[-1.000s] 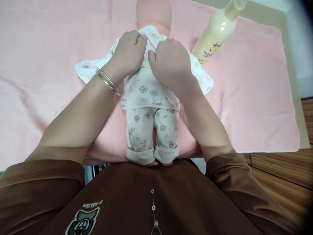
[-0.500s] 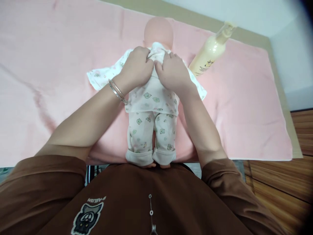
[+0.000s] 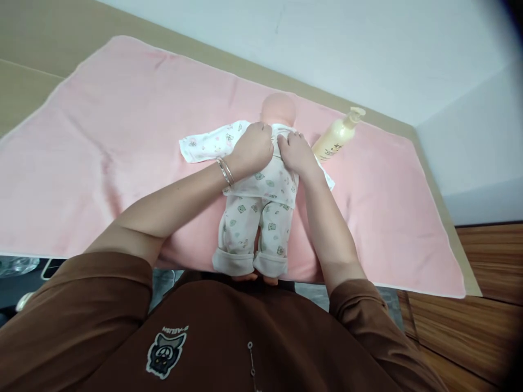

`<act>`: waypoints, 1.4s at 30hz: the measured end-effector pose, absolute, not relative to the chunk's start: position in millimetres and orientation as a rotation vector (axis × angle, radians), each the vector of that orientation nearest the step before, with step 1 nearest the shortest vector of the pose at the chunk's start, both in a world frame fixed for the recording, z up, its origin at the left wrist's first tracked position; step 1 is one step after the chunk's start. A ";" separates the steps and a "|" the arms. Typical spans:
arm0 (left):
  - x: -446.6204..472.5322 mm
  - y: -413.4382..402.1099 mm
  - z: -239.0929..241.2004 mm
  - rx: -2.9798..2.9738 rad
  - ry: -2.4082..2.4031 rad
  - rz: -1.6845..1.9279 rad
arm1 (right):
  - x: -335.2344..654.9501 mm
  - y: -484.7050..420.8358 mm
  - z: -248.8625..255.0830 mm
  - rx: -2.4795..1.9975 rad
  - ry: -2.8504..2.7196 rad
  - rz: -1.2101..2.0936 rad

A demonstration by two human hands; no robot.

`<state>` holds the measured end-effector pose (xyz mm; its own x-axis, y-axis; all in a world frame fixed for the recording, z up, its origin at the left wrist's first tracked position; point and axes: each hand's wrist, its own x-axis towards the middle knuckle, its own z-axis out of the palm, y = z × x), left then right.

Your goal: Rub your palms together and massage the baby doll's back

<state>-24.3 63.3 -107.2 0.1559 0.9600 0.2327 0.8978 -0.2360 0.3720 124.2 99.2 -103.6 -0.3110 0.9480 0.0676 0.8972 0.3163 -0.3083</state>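
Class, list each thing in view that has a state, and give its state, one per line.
Doll: lying flat, face not showing
Printed top: covering the doll's torso, sleeves spread
Printed trousers: cuffs turned up
Bottle: apparently standing upright
Pink cloth: spread out, creased
Left hand: curled, gripping the printed top
Right hand: curled, gripping the printed top
Bracelets: worn

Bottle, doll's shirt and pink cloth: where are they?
Bottle (image 3: pixel 336 136), head view: on its body.
Doll's shirt (image 3: pixel 269 184), head view: on its lower back.
Pink cloth (image 3: pixel 157 136), head view: on a bare stretch.
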 end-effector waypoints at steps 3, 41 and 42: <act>-28.0 69.9 -112.1 2.223 1.835 0.703 | 124.3 95.8 -107.5 -1.733 -2.315 0.259; -50.5 92.0 -128.1 2.130 1.795 0.722 | 116.8 71.8 -100.1 -1.656 -2.391 0.109; -50.5 91.3 -128.6 2.124 1.805 0.711 | 113.8 69.1 -98.5 -1.675 -2.386 0.067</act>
<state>-50.5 91.3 -128.6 0.1062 0.9751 0.1945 0.8459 -0.1914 0.4977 113.8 69.1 -98.5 -0.3233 0.9332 0.1567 0.9230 0.3475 -0.1654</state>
